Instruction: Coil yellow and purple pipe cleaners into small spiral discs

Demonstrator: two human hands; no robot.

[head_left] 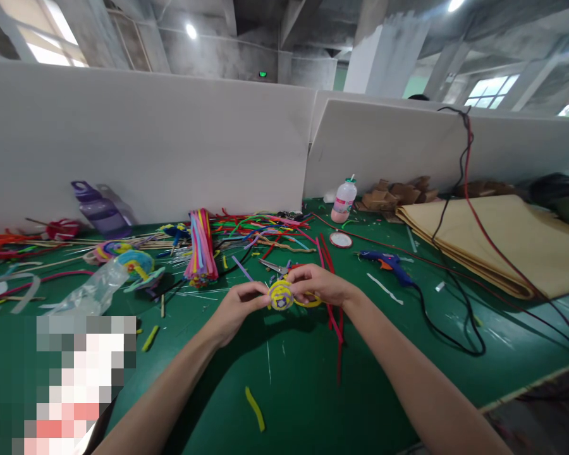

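Note:
Both my hands meet over the green table (303, 392) and pinch a small yellow pipe-cleaner coil (281, 295) with a purple centre. My left hand (239, 306) grips its left side with fingers closed. My right hand (317, 284) holds its right side, where a yellow strand loops out. Scissors (274, 267) lie just beyond the coil. Red pipe cleaners (332, 297) run under my right wrist.
A bundle of coloured pipe cleaners (200, 248) and loose ones lie at the back. A blue glue gun (386, 262) with a black cord is to the right. Also there: pink bottle (344, 199), purple bottle (97, 212), tan paper stack (497, 243), white partition (146, 139).

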